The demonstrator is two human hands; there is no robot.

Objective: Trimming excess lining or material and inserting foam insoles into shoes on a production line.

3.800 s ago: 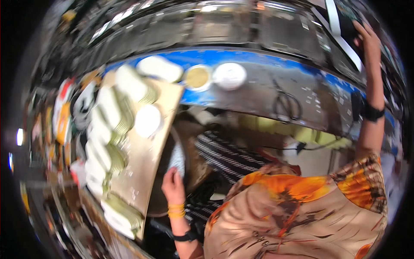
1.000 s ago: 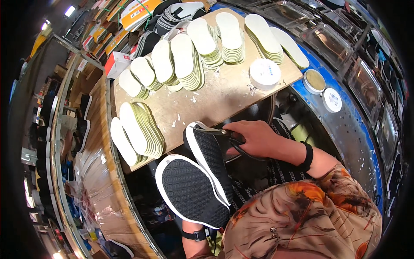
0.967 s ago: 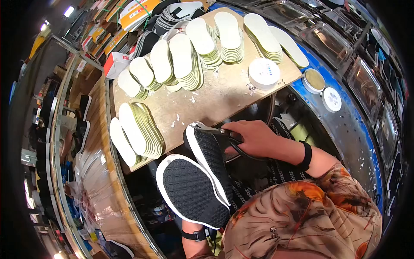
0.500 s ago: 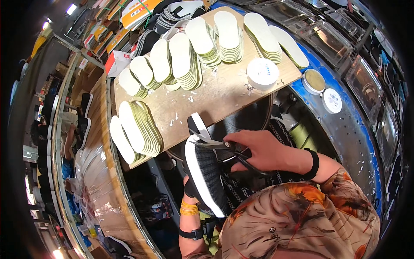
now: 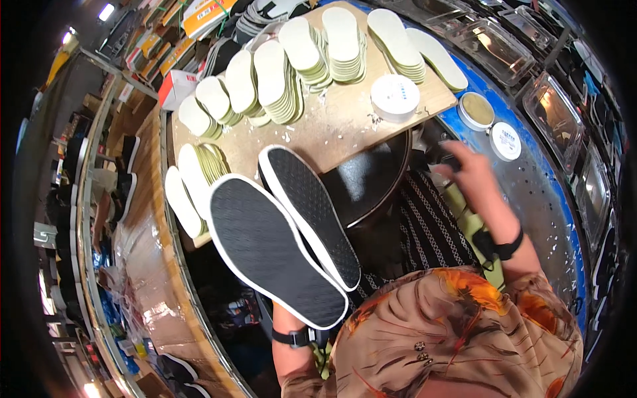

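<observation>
Two shoes (image 5: 271, 244) hide most of my left hand (image 5: 285, 314), so I can't tell its grip. My right hand (image 5: 474, 174) is half curled, too blurry to tell if it holds anything. The shoes block some insoles (image 5: 191, 171) on the board (image 5: 338, 138).

One wide head view looks steeply down, close over shoes (image 5: 271, 247) and board (image 5: 332, 132).

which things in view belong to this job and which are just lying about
Likely in the job:
shoes, held by the left hand hidden behind them
right hand, blurred, its grip unclear

Seemingly lying about, untouched now:
insoles
white tub
open tub
red-and-white box
</observation>
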